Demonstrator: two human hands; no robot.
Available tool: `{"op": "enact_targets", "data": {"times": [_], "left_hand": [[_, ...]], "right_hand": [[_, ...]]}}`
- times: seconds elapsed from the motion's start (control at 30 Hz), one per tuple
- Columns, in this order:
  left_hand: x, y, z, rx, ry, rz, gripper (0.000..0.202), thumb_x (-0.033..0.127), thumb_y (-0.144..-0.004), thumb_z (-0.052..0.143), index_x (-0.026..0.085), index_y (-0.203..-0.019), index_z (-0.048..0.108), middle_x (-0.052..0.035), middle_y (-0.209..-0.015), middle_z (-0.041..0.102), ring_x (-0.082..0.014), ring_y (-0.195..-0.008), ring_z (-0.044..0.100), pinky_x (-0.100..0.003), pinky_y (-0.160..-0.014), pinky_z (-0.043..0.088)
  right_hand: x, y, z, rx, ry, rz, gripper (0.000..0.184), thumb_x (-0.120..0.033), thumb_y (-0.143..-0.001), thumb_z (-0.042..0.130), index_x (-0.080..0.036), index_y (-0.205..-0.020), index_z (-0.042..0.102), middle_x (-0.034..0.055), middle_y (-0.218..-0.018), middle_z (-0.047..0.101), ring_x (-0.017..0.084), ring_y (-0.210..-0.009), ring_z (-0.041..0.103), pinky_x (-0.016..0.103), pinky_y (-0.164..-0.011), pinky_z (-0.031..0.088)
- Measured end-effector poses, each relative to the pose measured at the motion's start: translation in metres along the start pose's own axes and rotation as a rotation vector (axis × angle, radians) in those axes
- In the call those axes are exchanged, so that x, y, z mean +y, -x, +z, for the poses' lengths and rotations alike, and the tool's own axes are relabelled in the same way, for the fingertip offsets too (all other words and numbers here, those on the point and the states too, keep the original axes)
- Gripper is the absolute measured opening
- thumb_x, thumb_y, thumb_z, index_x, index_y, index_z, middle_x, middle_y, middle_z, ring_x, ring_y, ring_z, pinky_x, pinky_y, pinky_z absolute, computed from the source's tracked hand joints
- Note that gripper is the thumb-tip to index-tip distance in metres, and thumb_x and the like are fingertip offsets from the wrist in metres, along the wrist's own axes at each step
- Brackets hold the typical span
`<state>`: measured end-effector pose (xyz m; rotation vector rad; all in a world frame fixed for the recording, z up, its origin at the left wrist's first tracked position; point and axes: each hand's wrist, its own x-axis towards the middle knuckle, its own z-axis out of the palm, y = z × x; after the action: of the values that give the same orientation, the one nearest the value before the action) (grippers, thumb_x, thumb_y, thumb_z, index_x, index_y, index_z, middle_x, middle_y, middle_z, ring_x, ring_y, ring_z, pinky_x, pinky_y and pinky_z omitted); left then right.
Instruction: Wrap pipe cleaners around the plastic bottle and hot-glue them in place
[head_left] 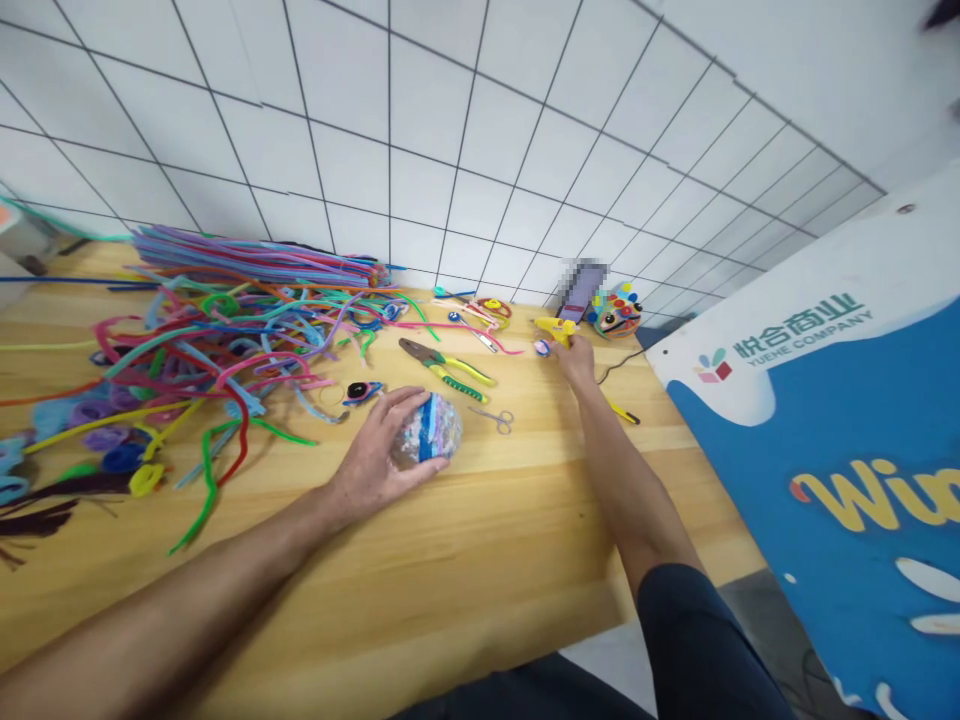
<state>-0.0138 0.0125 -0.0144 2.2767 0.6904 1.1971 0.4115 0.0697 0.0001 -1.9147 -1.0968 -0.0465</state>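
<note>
My left hand (386, 445) is wrapped around a ball (442, 428) with a mottled, silvery surface and a blue band, resting at the middle of the wooden table. My right arm reaches to the back, where my right hand (576, 358) is closed on the handle of a yellow glue gun (553, 327). A small round pinkish-blue piece (542, 348) lies just under the nozzle. Pliers (446, 370) with green-yellow grips and small scissors (501, 420) lie between my two hands. Close to my left fingers is a small black-and-blue piece (362, 392).
Tangled colourful pipe cleaners (225, 370) cover the table's left side, with a long bundle (255, 258) behind. At the back stand a phone (582, 290) and a container with colourful pompoms (619, 312). A yellow cutter (624, 413) lies beside my right forearm. A blue-white board (847, 400) borders the right.
</note>
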Motion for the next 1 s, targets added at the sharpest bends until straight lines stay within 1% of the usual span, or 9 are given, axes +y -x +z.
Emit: {"op": "enact_targets", "data": {"times": [0.1, 0.2, 0.3, 0.4, 0.5, 0.6, 0.7, 0.83, 1.0], "left_hand": [[-0.001, 0.0, 0.001, 0.013, 0.004, -0.019, 0.073, 0.039, -0.091, 0.079, 0.029, -0.154, 0.045, -0.014, -0.147, 0.058, -0.0333, -0.139, 0.059, -0.053, -0.116, 0.052], [-0.003, 0.0, 0.001, 0.048, -0.006, -0.054, 0.075, 0.04, -0.09, 0.08, 0.027, -0.155, 0.044, -0.0138, -0.147, 0.06, -0.0332, -0.137, 0.06, -0.053, -0.118, 0.051], [-0.005, -0.001, 0.001, 0.086, 0.006, -0.086, 0.08, 0.042, -0.087, 0.083, 0.025, -0.155, 0.043, -0.0148, -0.146, 0.06, -0.0331, -0.135, 0.061, -0.053, -0.118, 0.05], [-0.007, -0.003, 0.002, 0.1, 0.04, -0.044, 0.074, 0.044, -0.088, 0.083, 0.024, -0.15, 0.048, -0.0146, -0.144, 0.062, -0.0324, -0.135, 0.061, -0.051, -0.115, 0.053], [-0.01, -0.005, 0.001, 0.109, 0.03, -0.023, 0.072, 0.045, -0.088, 0.082, 0.024, -0.149, 0.049, -0.015, -0.143, 0.062, -0.0326, -0.134, 0.061, -0.053, -0.114, 0.053], [-0.012, -0.005, 0.001, 0.097, 0.03, -0.008, 0.073, 0.047, -0.089, 0.082, 0.025, -0.15, 0.048, -0.015, -0.143, 0.062, -0.033, -0.135, 0.06, -0.054, -0.114, 0.053], [-0.013, -0.005, 0.001, 0.09, 0.048, 0.008, 0.074, 0.048, -0.09, 0.081, 0.027, -0.152, 0.048, -0.0149, -0.144, 0.06, -0.0331, -0.136, 0.059, -0.055, -0.114, 0.052], [-0.012, -0.004, 0.001, 0.069, 0.057, 0.003, 0.072, 0.049, -0.091, 0.08, 0.027, -0.152, 0.048, -0.0163, -0.149, 0.056, -0.034, -0.14, 0.057, -0.057, -0.116, 0.051], [-0.01, -0.005, -0.001, 0.046, 0.07, 0.002, 0.073, 0.047, -0.091, 0.08, 0.028, -0.153, 0.047, -0.0159, -0.147, 0.056, -0.0335, -0.139, 0.057, -0.057, -0.116, 0.051]], "right_hand": [[-0.017, -0.001, -0.014, 0.039, -0.061, -0.031, 0.028, -0.047, -0.084, 0.064, -0.02, -0.095, 0.065, 0.009, -0.093, 0.073, 0.026, -0.095, 0.065, 0.042, -0.092, 0.054], [-0.042, 0.022, -0.03, 0.027, -0.137, -0.076, 0.031, -0.047, -0.09, 0.062, -0.02, -0.106, 0.067, 0.0075, -0.1, 0.075, 0.023, -0.092, 0.066, 0.04, -0.092, 0.054], [-0.069, 0.073, -0.036, -0.074, -0.283, -0.128, 0.026, -0.046, -0.089, 0.07, -0.021, -0.096, 0.07, 0.0038, -0.089, 0.074, 0.021, -0.081, 0.066, 0.036, -0.082, 0.055], [-0.087, 0.132, -0.035, -0.209, -0.312, -0.131, 0.024, -0.041, -0.083, 0.082, -0.021, -0.092, 0.072, -0.0001, -0.079, 0.072, 0.019, -0.07, 0.065, 0.032, -0.069, 0.054], [-0.09, 0.169, -0.034, -0.261, -0.261, -0.333, 0.017, -0.034, -0.082, 0.083, -0.023, -0.089, 0.072, -0.0017, -0.076, 0.072, 0.016, -0.065, 0.063, 0.029, -0.063, 0.052], [-0.086, 0.176, -0.034, -0.248, -0.234, -0.618, 0.007, -0.024, -0.088, 0.077, -0.025, -0.094, 0.073, -0.0005, -0.079, 0.072, 0.017, -0.069, 0.066, 0.03, -0.064, 0.053], [-0.084, 0.171, -0.035, -0.243, -0.244, -0.812, 0.011, -0.019, -0.095, 0.069, -0.026, -0.103, 0.073, 0.0011, -0.084, 0.075, 0.018, -0.072, 0.068, 0.032, -0.066, 0.053], [-0.084, 0.166, -0.033, -0.274, -0.283, -0.909, 0.013, -0.027, -0.102, 0.064, -0.025, -0.112, 0.073, 0.0031, -0.087, 0.077, 0.02, -0.074, 0.068, 0.036, -0.069, 0.053], [-0.082, 0.165, -0.033, -0.284, -0.263, -0.971, 0.021, -0.033, -0.107, 0.056, -0.022, -0.112, 0.073, 0.006, -0.089, 0.078, 0.021, -0.075, 0.068, 0.037, -0.071, 0.052]]}}
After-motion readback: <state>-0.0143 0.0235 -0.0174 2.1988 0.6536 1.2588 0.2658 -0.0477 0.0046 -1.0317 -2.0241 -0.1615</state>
